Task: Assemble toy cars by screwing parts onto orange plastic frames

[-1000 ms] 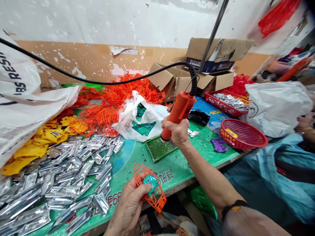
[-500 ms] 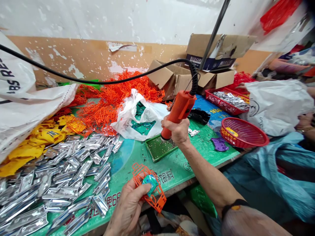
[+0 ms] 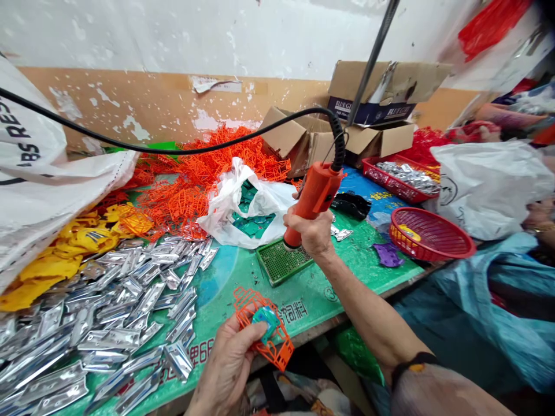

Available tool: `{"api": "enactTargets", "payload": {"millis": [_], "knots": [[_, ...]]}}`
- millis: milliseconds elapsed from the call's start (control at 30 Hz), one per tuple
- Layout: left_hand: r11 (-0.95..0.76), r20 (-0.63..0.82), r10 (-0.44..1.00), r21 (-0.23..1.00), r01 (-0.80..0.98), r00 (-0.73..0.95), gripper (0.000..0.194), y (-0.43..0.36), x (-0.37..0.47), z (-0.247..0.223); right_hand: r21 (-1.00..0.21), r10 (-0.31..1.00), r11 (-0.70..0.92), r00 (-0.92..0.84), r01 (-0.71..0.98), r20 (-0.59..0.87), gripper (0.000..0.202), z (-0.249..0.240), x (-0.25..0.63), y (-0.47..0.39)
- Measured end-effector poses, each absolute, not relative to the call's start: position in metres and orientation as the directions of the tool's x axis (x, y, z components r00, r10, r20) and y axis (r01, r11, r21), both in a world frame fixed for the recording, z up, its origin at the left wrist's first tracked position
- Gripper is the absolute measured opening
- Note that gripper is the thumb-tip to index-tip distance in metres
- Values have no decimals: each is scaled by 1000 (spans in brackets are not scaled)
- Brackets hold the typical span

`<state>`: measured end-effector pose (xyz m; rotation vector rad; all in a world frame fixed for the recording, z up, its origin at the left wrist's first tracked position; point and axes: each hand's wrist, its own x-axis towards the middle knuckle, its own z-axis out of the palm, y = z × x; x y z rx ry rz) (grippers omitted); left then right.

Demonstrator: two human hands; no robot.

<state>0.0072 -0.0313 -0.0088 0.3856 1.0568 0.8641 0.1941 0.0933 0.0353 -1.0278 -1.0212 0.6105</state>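
Note:
My left hand (image 3: 232, 352) pinches an orange openwork plastic frame (image 3: 284, 352) together with a teal plastic piece (image 3: 267, 321) lying on it, thumb on top, just over the table's front edge. My right hand (image 3: 313, 232) is wrapped round an orange electric screwdriver (image 3: 318, 188), its tip pointing down. A black cable runs up from its top. The tip is at a green perforated tray (image 3: 277, 277) holding small metal bits, likely screws; whether it touches them I cannot tell.
Shiny metal plates (image 3: 117, 318) cover the left. Behind lie orange frames (image 3: 182, 196), yellow parts (image 3: 82, 242) and a white bag (image 3: 217, 214) of teal pieces. A red basket (image 3: 433, 248), purple piece (image 3: 387, 254) and cardboard boxes (image 3: 299, 144) are rightward. Another person's hand shows far right.
The screwdriver tip sits slightly lower and further right over the green tray. My left hand keeps its hold on the orange frame and teal piece, almost unmoved.

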Motion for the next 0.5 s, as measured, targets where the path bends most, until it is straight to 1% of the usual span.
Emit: {"api": "enactTargets", "payload": {"millis": [200, 333, 433, 500], "knots": [[605, -570, 791, 678, -417, 221, 37, -32, 7, -10, -902, 797, 431, 452, 40, 401, 28, 35, 196, 95], [595, -557, 799, 682, -425, 226, 37, -32, 5, -14, -887, 797, 463, 442, -10, 411, 29, 41, 201, 95], [598, -557, 798, 682, -421, 229, 39, -32, 4, -16, -872, 810, 485, 410, -65, 420, 22, 55, 200, 83], [586, -549, 806, 688, -429, 220, 39, -32, 5, -16, -855, 828, 498, 369, -141, 421, 19, 67, 195, 68]]}}
